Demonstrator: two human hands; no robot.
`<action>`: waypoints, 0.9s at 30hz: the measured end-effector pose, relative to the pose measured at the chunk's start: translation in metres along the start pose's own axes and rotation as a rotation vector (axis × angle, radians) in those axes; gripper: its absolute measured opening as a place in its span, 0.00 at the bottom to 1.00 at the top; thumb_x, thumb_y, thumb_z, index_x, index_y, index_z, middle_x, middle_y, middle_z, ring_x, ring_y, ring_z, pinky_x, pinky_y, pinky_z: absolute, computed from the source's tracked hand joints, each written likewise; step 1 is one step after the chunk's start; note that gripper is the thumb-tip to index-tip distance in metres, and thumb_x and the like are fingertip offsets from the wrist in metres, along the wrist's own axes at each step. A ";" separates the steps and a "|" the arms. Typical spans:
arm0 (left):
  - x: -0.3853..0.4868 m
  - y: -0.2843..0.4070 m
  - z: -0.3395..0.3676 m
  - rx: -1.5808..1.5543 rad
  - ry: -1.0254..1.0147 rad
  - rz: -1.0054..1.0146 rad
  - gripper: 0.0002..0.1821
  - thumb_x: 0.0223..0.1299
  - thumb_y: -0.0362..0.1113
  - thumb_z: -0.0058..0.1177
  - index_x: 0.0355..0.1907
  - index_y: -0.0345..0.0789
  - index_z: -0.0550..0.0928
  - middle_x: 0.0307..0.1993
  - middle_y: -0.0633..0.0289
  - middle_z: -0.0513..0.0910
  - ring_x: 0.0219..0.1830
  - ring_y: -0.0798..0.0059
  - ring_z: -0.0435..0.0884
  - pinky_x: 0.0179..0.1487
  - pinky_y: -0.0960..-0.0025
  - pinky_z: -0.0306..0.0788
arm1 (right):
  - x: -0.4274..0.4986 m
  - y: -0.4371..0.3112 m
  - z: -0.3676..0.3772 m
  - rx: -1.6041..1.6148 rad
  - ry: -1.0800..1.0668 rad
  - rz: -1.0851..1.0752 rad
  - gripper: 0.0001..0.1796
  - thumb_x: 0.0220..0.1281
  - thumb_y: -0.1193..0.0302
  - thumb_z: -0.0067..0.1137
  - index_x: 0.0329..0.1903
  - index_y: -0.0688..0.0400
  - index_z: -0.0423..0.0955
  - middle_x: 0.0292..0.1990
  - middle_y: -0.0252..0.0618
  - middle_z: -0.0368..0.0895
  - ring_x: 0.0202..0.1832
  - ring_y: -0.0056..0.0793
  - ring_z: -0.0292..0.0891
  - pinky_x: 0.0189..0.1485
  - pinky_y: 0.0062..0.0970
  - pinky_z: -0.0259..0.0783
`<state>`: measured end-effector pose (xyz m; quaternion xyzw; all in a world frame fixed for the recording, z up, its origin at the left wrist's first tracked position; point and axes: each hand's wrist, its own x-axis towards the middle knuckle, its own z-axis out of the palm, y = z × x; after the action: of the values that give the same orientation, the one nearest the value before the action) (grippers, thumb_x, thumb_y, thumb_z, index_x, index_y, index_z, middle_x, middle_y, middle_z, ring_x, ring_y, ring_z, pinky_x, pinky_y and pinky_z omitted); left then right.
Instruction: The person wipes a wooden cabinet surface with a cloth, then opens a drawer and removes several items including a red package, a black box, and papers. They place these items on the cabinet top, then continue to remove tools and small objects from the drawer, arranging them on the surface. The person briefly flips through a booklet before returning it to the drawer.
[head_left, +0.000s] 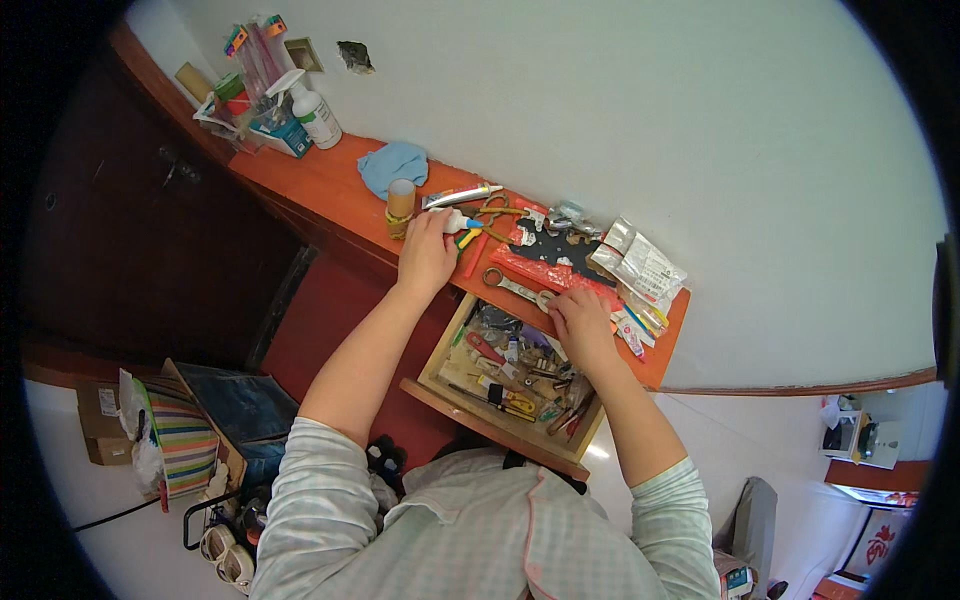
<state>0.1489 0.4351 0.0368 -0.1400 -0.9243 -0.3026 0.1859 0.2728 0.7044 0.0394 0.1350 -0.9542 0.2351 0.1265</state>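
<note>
My left hand (429, 255) holds a small white squeeze bottle (455, 222) with a blue tip over the orange-brown shelf top (345, 176). Close by are scissors or pliers with a yellow-and-green handle (468, 240) and a silver tube (457, 196). My right hand (581, 322) is at the shelf's front edge, its fingertips at a pale ring-shaped end (546, 300) by a combination wrench (514, 285); whether they grip it cannot be made out. Below both hands, a wooden drawer (442, 352) stands pulled out, full of small tools, including a yellow utility knife (517, 403).
Red bubble-wrap packaging (525, 266), silver packets (641, 262), a tape roll (400, 199) and a blue cloth (394, 166) lie along the shelf. A spray bottle (315, 116) stands at the far left. A wall (600, 112) rises behind; a dark door (135, 225) is at left.
</note>
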 end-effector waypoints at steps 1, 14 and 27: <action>-0.002 0.003 -0.002 -0.007 -0.002 -0.001 0.22 0.58 0.27 0.56 0.57 0.32 0.78 0.52 0.50 0.76 0.58 0.50 0.73 0.64 0.56 0.68 | 0.005 0.000 0.003 -0.042 -0.003 0.014 0.05 0.61 0.70 0.61 0.40 0.52 0.83 0.39 0.35 0.79 0.47 0.39 0.73 0.50 0.40 0.64; -0.134 0.031 0.019 -0.109 -0.837 0.109 0.12 0.61 0.32 0.57 0.47 0.39 0.84 0.45 0.54 0.79 0.53 0.55 0.76 0.57 0.57 0.73 | -0.039 -0.022 0.019 0.131 -0.312 0.011 0.09 0.57 0.73 0.60 0.41 0.57 0.76 0.34 0.45 0.80 0.40 0.47 0.77 0.45 0.44 0.71; -0.158 0.007 0.061 0.170 -0.978 0.223 0.13 0.56 0.29 0.58 0.46 0.34 0.82 0.51 0.52 0.78 0.57 0.50 0.73 0.61 0.56 0.70 | -0.105 -0.032 0.100 -0.139 -0.823 0.223 0.16 0.66 0.66 0.55 0.52 0.60 0.74 0.51 0.47 0.81 0.55 0.45 0.79 0.54 0.48 0.74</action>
<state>0.2769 0.4546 -0.0730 -0.3476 -0.9040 -0.1036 -0.2264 0.3627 0.6500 -0.0649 0.1047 -0.9474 0.1090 -0.2820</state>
